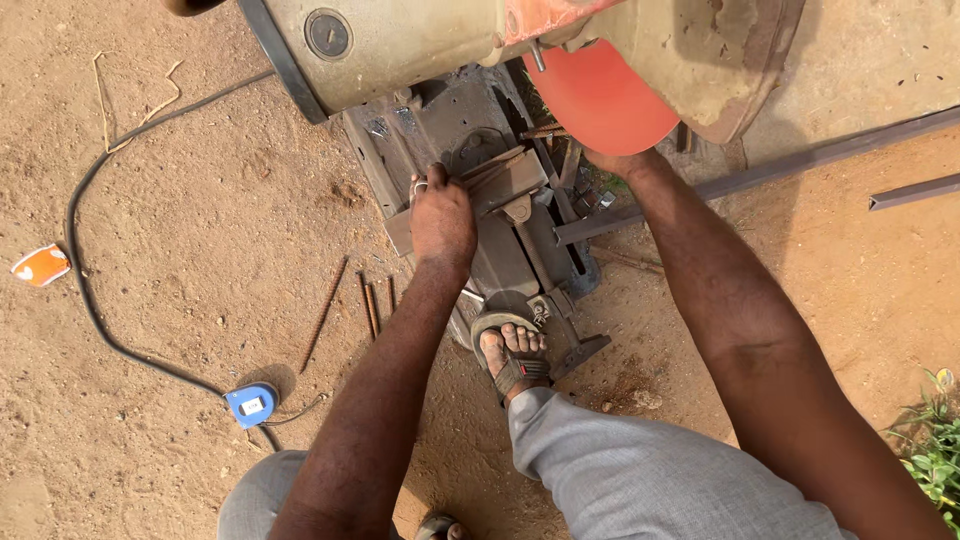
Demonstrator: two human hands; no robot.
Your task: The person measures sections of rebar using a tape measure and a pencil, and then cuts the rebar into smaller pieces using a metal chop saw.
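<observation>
Bare sandy ground (180, 200). My left hand (442, 218) presses closed over the vise clamp (505, 180) of the chop saw (480, 150); my right hand is hidden behind the orange disc (600, 100), grip unseen. Steel bar (760, 172) lies across the base; I judge firm clamping and my sandalled foot (515, 355) steadying matter most.

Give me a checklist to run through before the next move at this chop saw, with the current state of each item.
1. Left hand placed on the vise clamp: ok, it rests there.
2. Right hand away from the orange cutting disc: not ok, it sits just under the disc, partly hidden.
3. Foot steadying the saw base: ok, the sandalled foot presses on its near end.
4. Long metal bar seated in the vise: cannot tell, the joint is hidden.
5. Black cable away from the disc: ok, it lies off to the left on the sand.
</observation>
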